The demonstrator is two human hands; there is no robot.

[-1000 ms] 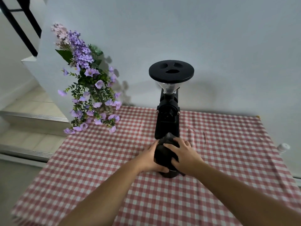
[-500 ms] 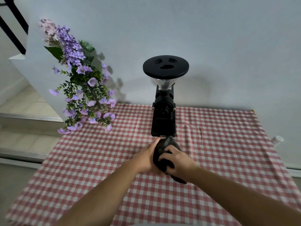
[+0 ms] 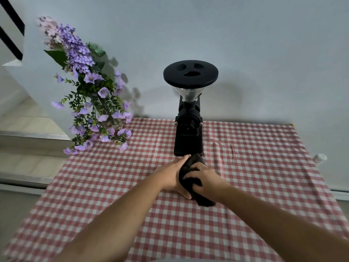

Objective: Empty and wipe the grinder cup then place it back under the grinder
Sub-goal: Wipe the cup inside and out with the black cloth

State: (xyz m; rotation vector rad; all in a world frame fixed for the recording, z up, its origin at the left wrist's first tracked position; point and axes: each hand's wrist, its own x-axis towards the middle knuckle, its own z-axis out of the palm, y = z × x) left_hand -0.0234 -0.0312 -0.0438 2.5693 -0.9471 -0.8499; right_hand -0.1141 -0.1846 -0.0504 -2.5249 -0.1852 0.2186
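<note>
A black coffee grinder (image 3: pixel 188 137) with a round black lid (image 3: pixel 190 73) and a clear hopper stands at the back middle of the table. Just in front of its base, both my hands hold a dark bundle. My left hand (image 3: pixel 171 175) grips the black grinder cup (image 3: pixel 184 173) from the left side. My right hand (image 3: pixel 206 181) presses a dark cloth (image 3: pixel 204 201) against the cup from the right, and a tail of the cloth hangs below my fingers. Cloth and hands cover most of the cup, so its opening is hidden.
A red and white checked tablecloth (image 3: pixel 264 176) covers the table. A bunch of purple flowers (image 3: pixel 94 103) stands at the back left corner. A small white bottle top (image 3: pixel 320 157) shows past the right edge. Steps (image 3: pixel 28 137) lie to the left, a pale wall behind.
My right hand has worked the cloth down and around the cup, and a cloth tail now hangs below. My left hand keeps its grip. The bundle stays in front of the grinder's base.
</note>
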